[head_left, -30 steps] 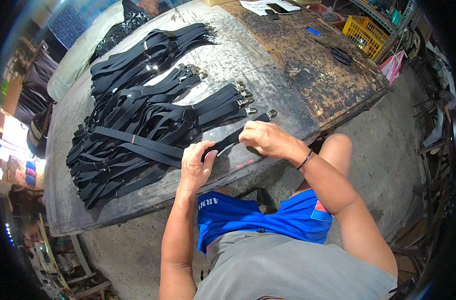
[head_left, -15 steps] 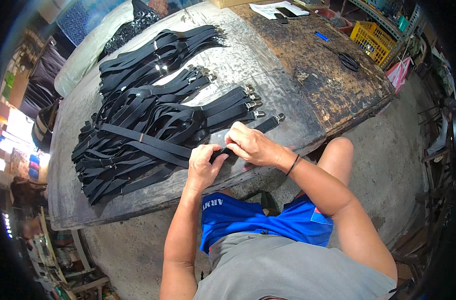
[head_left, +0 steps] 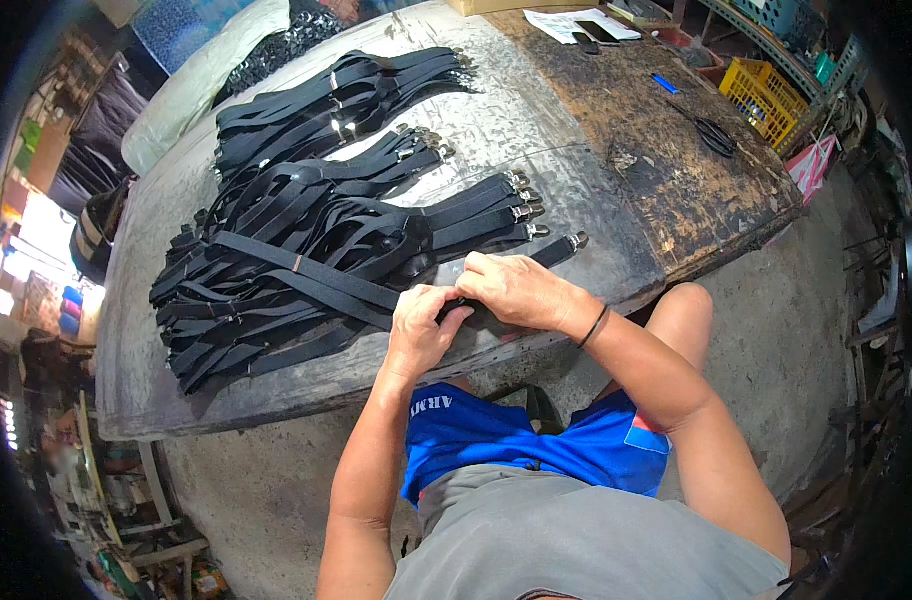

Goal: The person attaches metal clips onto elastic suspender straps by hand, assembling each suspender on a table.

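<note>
Black suspenders with silver metal clips lie in overlapping bundles across the table. At the near edge, my left hand (head_left: 423, 325) pinches a black suspender strap (head_left: 321, 283) that runs back leftward over the pile. My right hand (head_left: 521, 290) is right against the left one, its fingers curled down on the same strap. The small piece between my fingertips is mostly hidden. Just beyond my right hand, a strap end with a metal clip (head_left: 576, 243) sticks out to the right. Farther back lies a separate suspender bundle (head_left: 346, 95).
The worn table (head_left: 616, 240) has a brown, scuffed right part. On it are scissors (head_left: 714, 135), a blue marker-like object (head_left: 664, 84), a phone (head_left: 598, 33) and papers (head_left: 548, 25). A yellow crate (head_left: 763, 100) stands beyond the right edge; a pale sack (head_left: 201, 85) is at the back left.
The view has shifted slightly, so the table things sit a little farther right. My right fingers have curled lower over the strap; both hands stay together on it.
</note>
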`<state>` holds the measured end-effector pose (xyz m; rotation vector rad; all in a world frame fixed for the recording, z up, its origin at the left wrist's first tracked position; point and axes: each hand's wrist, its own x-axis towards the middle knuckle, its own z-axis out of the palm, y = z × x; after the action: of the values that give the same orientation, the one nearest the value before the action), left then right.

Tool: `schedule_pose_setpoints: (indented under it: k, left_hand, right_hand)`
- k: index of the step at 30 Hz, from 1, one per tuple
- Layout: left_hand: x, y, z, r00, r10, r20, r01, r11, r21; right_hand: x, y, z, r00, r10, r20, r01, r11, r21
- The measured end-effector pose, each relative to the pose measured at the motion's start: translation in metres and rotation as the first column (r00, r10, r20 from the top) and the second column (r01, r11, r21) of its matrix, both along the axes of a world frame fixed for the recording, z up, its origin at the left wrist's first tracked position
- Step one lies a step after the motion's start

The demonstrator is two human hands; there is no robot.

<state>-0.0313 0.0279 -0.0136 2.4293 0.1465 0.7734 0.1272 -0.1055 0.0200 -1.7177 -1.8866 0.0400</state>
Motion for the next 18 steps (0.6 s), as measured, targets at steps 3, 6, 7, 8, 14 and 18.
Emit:
schedule_pose_setpoints:
  k: [3,6,7,8,14,18]
  left_hand:
    - [0.001,0.0,0.002,1.0,0.015,-0.016,-0.014,1.0,0.005]
    - [0.001,-0.001,0.003,1.0,0.025,-0.009,-0.025,1.0,0.009]
    - [0.002,-0.001,0.003,1.0,0.025,-0.008,-0.025,1.0,0.002]
    - [0.003,-0.001,0.002,1.0,0.023,-0.009,-0.023,1.0,0.005]
    - [0.001,-0.001,-0.004,0.996,0.061,-0.064,-0.065,0.996,-0.055]
    - [0.001,0.001,-0.006,0.997,0.06,-0.046,-0.062,0.997,-0.055]
  right_hand:
    - [-0.002,0.002,0.007,0.977,0.019,0.211,-0.023,1.0,0.019]
    - [-0.006,0.003,0.006,0.943,-0.012,0.333,0.012,1.0,0.004]
    - [-0.007,0.004,0.001,0.949,-0.037,0.313,0.025,0.999,0.042]
    - [-0.007,0.004,-0.004,0.954,-0.061,0.292,0.039,0.996,0.081]
    - [0.006,0.004,-0.018,0.981,-0.135,-0.139,0.153,0.979,0.133]
    - [0.019,-0.005,-0.002,0.952,-0.087,-0.292,0.156,0.962,0.222]
